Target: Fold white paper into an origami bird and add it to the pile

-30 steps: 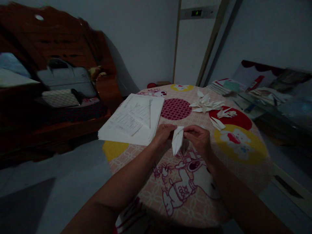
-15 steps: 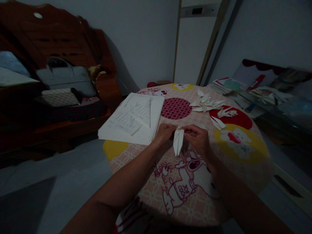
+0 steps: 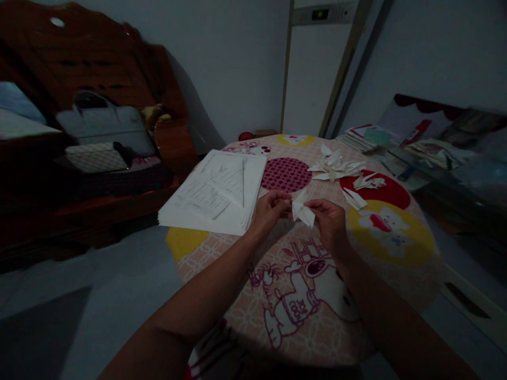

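Observation:
Between my hands, over the middle of the round table, is a small white folded paper [image 3: 303, 213] with pointed corners. My right hand [image 3: 331, 217] pinches its right side between thumb and fingers. At its left edge my left hand [image 3: 272, 208] has its fingertips closed on the paper, though the exact grip is partly hidden. Beyond my right hand lie a slim folded paper piece [image 3: 355, 199], a paper piece with cut or folded points [image 3: 369, 181] and a cluster of folded paper pieces [image 3: 336, 164].
A stack of printed sheets [image 3: 190, 208] with a folded triangular sheet on top lies left on the patterned tablecloth [image 3: 245, 311]. A wooden bench [image 3: 174, 140] with bags stands at left. A glass-topped stand with papers [image 3: 431, 153] is at right.
The folded paper, which hung point-down between my hands, is now turned and tilted, with its form spread wider. My left hand's fingers have shifted up and opened out slightly; my right hand moved a little right.

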